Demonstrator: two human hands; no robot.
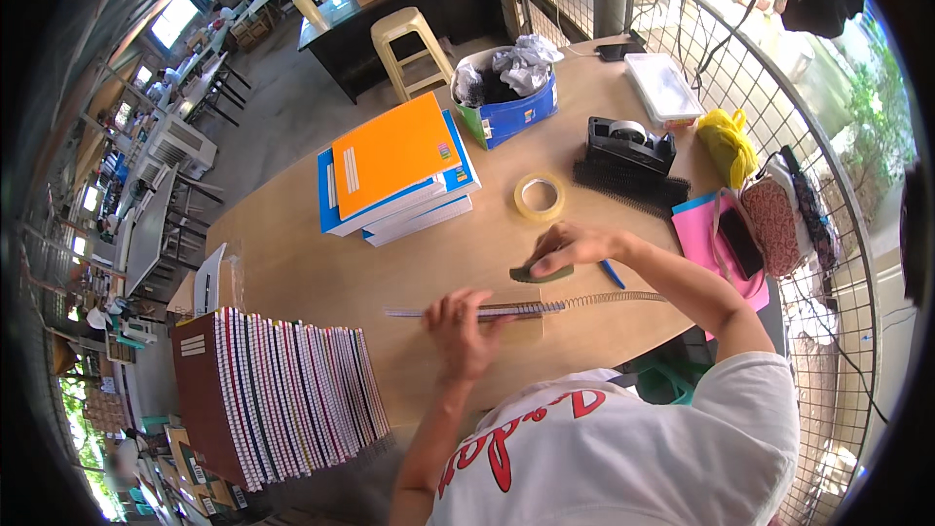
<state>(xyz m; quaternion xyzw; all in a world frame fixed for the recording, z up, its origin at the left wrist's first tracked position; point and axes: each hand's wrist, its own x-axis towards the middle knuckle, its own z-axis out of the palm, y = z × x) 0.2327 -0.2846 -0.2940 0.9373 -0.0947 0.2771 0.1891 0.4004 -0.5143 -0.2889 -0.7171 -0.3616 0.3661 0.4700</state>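
My left hand [463, 331] is closed on a thin notebook [502, 311], seen almost edge-on in front of me, its spine toward the camera. A wire coil [614, 298] runs along that spine, and its loose end stretches over the table to the right. Above the coil, my right hand [575, 248] grips a dark olive-green piece [542, 274] with a curved edge; its exact kind I cannot make out. A blue pen [612, 274] lies just below the right wrist.
A stack of spiral notebooks [292, 394] stands at the near left. Farther back are orange and blue notebooks [394, 156], a tape roll [539, 197], a box of crumpled plastic [516, 117] and a tape dispenser [631, 147]. Dark coils [633, 187], pink sheets [693, 239] and yellow cord [729, 144] lie right.
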